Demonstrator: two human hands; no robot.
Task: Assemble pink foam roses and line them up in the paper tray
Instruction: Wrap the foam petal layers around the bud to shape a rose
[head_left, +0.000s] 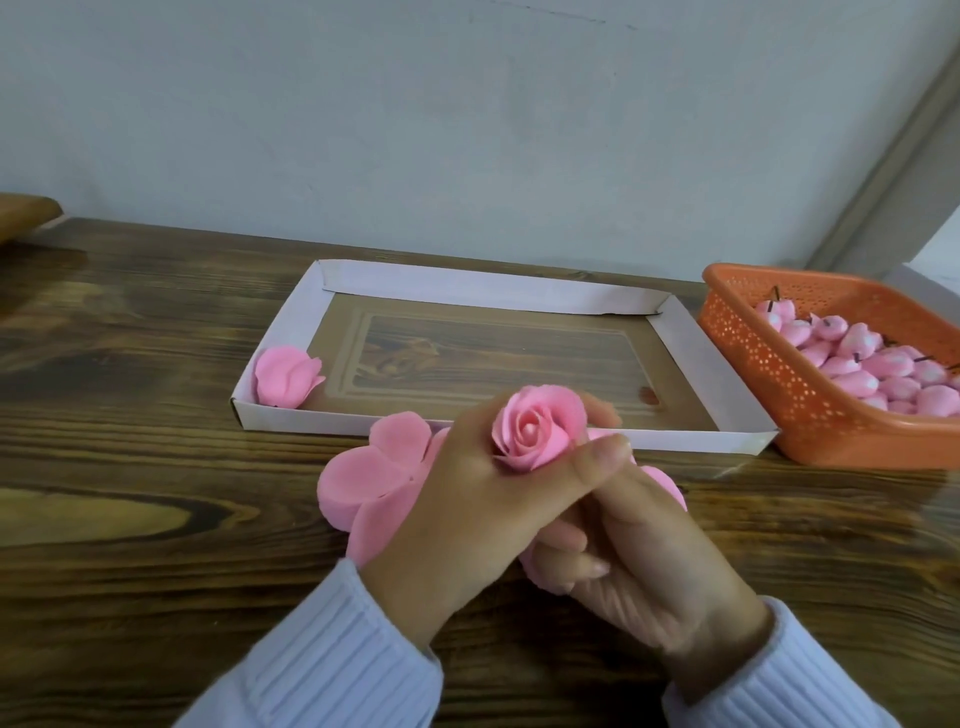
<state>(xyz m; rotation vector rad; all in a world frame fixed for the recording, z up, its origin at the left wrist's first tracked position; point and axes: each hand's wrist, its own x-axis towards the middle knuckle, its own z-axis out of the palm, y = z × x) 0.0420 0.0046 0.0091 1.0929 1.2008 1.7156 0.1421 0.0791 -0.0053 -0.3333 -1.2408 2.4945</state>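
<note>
Bearing a paper tray (483, 286), dark wood table (130, 467) against pale wall (415, 130).

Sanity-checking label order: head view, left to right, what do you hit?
Brown wooden piece at the edge → finished rose in the tray corner → held rose → orange basket of buds. Tray and loose petals skipped: both span the middle.

The left hand (457, 519) and the right hand (654, 577) are bare. Both arms wear a knitted top. The left sleeve (322, 665) and the right sleeve (789, 691) are pale white with thin raised lines, and end in cuffs at the wrists. One thumbnail (615, 448) is short.
</note>
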